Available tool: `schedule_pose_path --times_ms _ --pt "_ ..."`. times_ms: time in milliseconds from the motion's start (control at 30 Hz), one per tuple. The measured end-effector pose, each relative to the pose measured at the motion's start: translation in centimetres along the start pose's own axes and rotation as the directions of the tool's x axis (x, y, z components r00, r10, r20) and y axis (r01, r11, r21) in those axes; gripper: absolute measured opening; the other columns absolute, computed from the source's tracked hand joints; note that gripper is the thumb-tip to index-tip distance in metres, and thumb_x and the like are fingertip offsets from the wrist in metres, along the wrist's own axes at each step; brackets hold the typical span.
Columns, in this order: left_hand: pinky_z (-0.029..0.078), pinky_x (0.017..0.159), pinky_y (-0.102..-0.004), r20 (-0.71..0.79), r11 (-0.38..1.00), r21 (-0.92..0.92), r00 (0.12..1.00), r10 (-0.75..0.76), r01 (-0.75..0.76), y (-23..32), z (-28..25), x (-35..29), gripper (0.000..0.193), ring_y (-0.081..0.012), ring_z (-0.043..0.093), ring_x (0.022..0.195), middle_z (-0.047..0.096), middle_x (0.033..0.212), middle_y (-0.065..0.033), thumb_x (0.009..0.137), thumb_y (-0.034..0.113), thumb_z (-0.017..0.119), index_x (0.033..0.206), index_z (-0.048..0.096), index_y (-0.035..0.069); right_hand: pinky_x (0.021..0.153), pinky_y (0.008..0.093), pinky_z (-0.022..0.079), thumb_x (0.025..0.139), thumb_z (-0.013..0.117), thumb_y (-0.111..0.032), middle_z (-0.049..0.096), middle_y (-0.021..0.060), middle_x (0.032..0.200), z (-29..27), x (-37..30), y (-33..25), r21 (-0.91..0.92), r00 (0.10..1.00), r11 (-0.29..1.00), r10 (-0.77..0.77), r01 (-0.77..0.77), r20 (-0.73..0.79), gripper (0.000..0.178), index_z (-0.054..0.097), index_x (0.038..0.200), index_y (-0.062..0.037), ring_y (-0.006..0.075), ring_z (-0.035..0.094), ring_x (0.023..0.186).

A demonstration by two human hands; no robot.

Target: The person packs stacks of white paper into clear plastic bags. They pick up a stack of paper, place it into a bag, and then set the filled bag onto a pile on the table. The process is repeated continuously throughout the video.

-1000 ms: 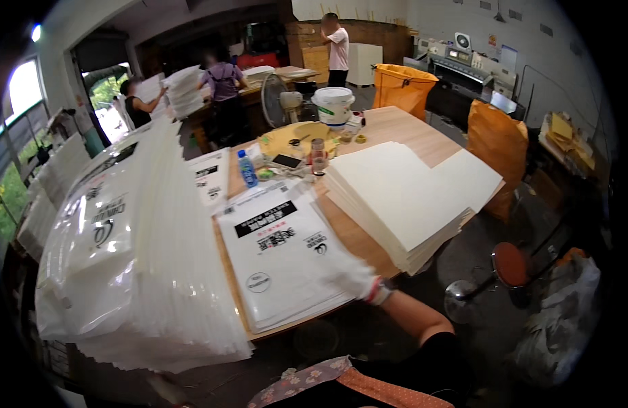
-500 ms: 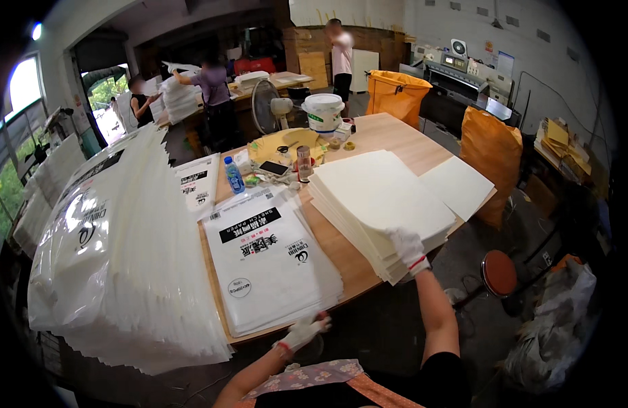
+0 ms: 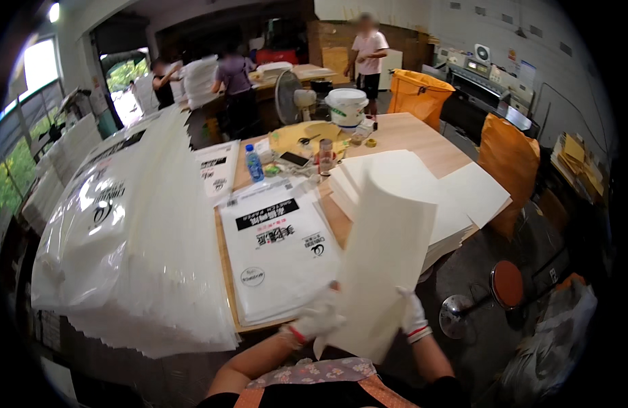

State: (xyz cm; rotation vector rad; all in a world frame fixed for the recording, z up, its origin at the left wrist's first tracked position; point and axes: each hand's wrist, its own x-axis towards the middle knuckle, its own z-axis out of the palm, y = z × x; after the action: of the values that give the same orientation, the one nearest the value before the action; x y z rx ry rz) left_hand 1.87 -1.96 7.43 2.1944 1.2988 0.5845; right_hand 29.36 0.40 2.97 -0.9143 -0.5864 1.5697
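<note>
The left hand and right hand, white-gloved, pinched opposite side edges of the cream paper toward its near end. Plain and bowed across its width, it slanted up, long axis pointing away and slightly right, before the pale stack on the surface.

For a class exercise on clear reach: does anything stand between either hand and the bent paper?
Nothing visible does: the left hand is at the left edge of the bent paper, the right hand at its right.
</note>
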Motion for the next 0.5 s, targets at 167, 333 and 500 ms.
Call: schedule_pose_path --times_ms 167,333,500 --pt "0.022 0.111 -0.0434 0.101 0.947 0.316 0.994 0.031 -0.062 2.2 7.5 -1.4 0.068 -0.0364 0.031 0.132 0.037 0.136 -0.0283 0.072 0.025 0.056 0.133 0.039 0.001 0.080 0.0301 0.049 0.085 0.064 -0.017 0.063 0.0087 0.107 3.2 0.8 7.8 -0.460 0.963 0.863 -0.264 0.209 -0.058 0.037 0.055 0.115 0.0028 0.0171 0.061 0.092" --pt "0.039 0.088 -0.0450 -0.490 0.842 0.239 0.809 -0.325 0.483 -14.0 4.4 2.0 0.033 -0.0290 0.053 0.106 0.059 0.111 -0.0121 0.081 0.033 0.056 0.099 0.061 0.006 0.072 0.0287 0.051 0.083 0.066 -0.011 0.068 0.0088 0.096 4.0 -0.4 3.6 -0.645 0.934 0.706 -0.355 0.293 0.037 0.030 0.060 0.108 0.0031 0.0154 0.064 0.085" --pt "0.048 0.076 -0.0410 -0.262 0.907 0.058 0.883 -0.390 0.418 -24.3 2.6 3.5 0.029 -0.0297 0.059 0.080 0.062 0.087 -0.0136 0.084 0.034 0.051 0.095 0.062 0.010 0.067 0.0319 0.052 0.078 0.068 -0.016 0.067 0.0121 0.090 6.1 -5.1 -1.8 -0.886 0.881 0.153 -0.270 0.437 0.388 0.025 0.066 0.101 -0.0064 0.0221 0.066 0.078"
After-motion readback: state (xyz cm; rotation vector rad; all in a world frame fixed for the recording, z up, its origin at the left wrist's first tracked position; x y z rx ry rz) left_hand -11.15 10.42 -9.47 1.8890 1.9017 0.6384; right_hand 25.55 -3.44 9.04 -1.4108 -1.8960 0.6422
